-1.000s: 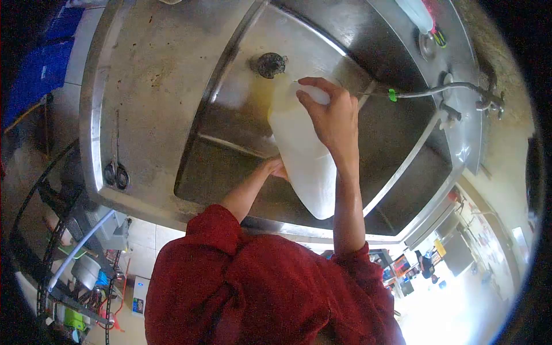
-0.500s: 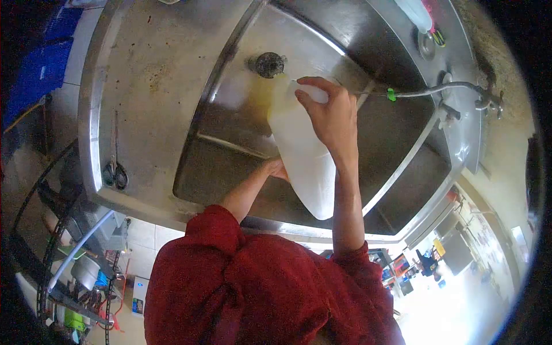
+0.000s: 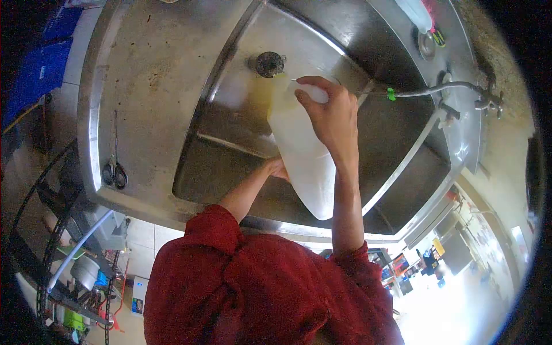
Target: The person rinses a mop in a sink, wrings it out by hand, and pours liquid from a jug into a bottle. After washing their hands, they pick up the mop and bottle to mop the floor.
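A large white plastic jug (image 3: 305,155) is tilted inside the metal sink, its far end close to the round drain (image 3: 270,64). Around the handle at its top, my right hand (image 3: 333,112) is closed, thumb and forefinger curled toward each other. My left hand (image 3: 278,168) holds the jug low on its left side, with the fingers hidden behind it. Yellowish liquid (image 3: 261,95) shows on the sink floor beside the jug's far end.
Scissors (image 3: 115,172) lie on the metal drainboard (image 3: 149,103) at left. A tap (image 3: 489,102) with a thin grey hose (image 3: 425,92) reaches in from the right. A small metal dish (image 3: 426,46) sits on the right ledge. The sink's raised rim (image 3: 270,226) runs in front of me.
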Demonstrator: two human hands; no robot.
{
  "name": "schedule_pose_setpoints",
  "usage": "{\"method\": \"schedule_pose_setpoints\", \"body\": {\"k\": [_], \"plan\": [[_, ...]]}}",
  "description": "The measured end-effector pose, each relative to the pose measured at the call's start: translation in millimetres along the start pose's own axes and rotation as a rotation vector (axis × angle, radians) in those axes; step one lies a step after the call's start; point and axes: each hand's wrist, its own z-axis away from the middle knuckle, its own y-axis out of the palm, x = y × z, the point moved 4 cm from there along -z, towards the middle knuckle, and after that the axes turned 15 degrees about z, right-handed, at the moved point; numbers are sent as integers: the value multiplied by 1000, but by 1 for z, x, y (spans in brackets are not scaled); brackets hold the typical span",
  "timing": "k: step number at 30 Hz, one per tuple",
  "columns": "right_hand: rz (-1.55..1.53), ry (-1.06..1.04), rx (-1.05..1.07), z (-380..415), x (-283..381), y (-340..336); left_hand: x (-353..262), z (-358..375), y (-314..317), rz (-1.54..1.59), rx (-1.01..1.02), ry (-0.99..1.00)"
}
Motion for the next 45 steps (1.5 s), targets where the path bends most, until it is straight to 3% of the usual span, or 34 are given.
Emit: {"method": "schedule_pose_setpoints", "body": {"k": [24,34,37,39,40,42,45], "plan": [[-34,19,23,5,-3,-2,-4,-2,2,28,-3,19],[-359,-85,-128,97,28,-97,-105,26,-5,29,-27,270],[-382,-170,-235,130,49,-140,-138,52,1,126,-12,376],[-508,-362,-387,150,67,-169,-146,69,9,239,5,449],[-517,-360,-408,155,69,-175,-148,76,15,304,17,488],[-826,-557,-352,161,79,-186,-152,93,29,445,48,567],[-868,-678,-474,153,106,-199,-162,109,46,614,97,667]]}}
